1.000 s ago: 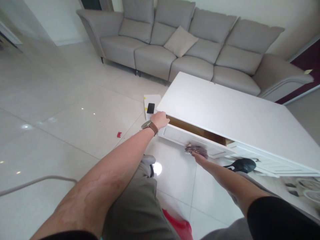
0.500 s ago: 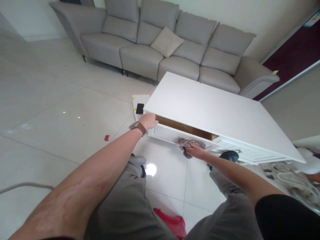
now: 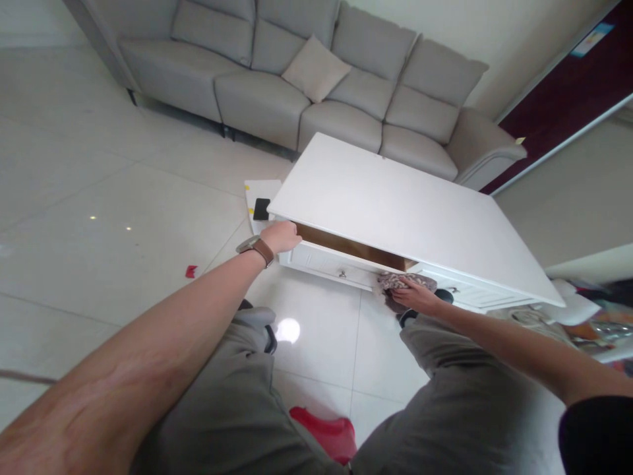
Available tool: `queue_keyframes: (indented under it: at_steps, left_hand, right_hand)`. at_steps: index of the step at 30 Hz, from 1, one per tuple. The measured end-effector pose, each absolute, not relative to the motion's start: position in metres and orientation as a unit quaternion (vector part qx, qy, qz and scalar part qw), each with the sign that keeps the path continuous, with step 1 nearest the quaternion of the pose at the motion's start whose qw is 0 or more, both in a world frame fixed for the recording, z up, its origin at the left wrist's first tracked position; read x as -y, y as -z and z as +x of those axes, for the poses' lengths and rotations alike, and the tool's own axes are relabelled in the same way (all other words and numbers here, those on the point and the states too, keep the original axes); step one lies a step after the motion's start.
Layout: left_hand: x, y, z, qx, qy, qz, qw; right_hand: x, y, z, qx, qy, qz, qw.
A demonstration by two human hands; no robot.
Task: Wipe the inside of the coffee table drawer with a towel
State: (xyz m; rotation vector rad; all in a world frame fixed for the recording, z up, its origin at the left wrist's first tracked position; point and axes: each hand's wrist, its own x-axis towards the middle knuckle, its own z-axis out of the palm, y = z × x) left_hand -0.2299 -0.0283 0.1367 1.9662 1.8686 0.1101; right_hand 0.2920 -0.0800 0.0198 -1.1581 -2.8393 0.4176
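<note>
A white coffee table point(image 3: 395, 191) stands in front of me with its left drawer point(image 3: 316, 259) pulled partly out. My left hand point(image 3: 280, 236), a watch on its wrist, is closed over the top edge of the drawer front at its left end. In my right hand point(image 3: 414, 295) is a bunched grey-brown cleaning cloth point(image 3: 395, 284), pressed against the right end of the same drawer front. A small metal knob point(image 3: 342, 273) shows in the middle of that front. The drawer's wooden inside is partly visible; what it holds, if anything, is hidden.
Behind the table runs a grey sofa point(image 3: 267, 99) with a beige cushion point(image 3: 316, 69). A black phone-like object point(image 3: 262, 209) lies on a white board point(image 3: 254, 188) at left. Below me is a red object point(image 3: 329, 432); a red scrap point(image 3: 190, 271) lies on the tiles.
My right hand has slid the cloth rightward along the drawer front, uncovering the knob. My left hand keeps its hold on the drawer edge. The view has shifted a little.
</note>
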Motion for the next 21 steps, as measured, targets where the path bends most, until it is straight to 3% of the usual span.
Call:
queue_keyframes:
  at_steps: [5, 8, 15, 18, 21]
  left_hand:
    - [0.025, -0.129, -0.231, -0.669, -0.030, 0.711, 0.214]
    - [0.022, -0.123, -0.236, -0.664, -0.023, 0.717, 0.210]
    - [0.019, -0.118, -0.239, -0.651, -0.021, 0.727, 0.218]
    - [0.019, -0.120, -0.237, -0.652, -0.023, 0.724, 0.222]
    - [0.020, -0.121, -0.235, -0.646, -0.018, 0.731, 0.218]
  right_hand:
    - [0.064, -0.041, 0.213, 0.953, 0.009, -0.302, -0.039]
    - [0.055, -0.048, 0.180, 0.951, 0.023, -0.304, -0.059]
    - [0.077, -0.039, 0.272, 0.899, -0.013, -0.436, -0.035]
    - [0.100, -0.030, 0.331, 0.855, 0.005, -0.519, 0.017]
    - [0.118, -0.014, 0.352, 0.799, -0.025, -0.587, 0.131]
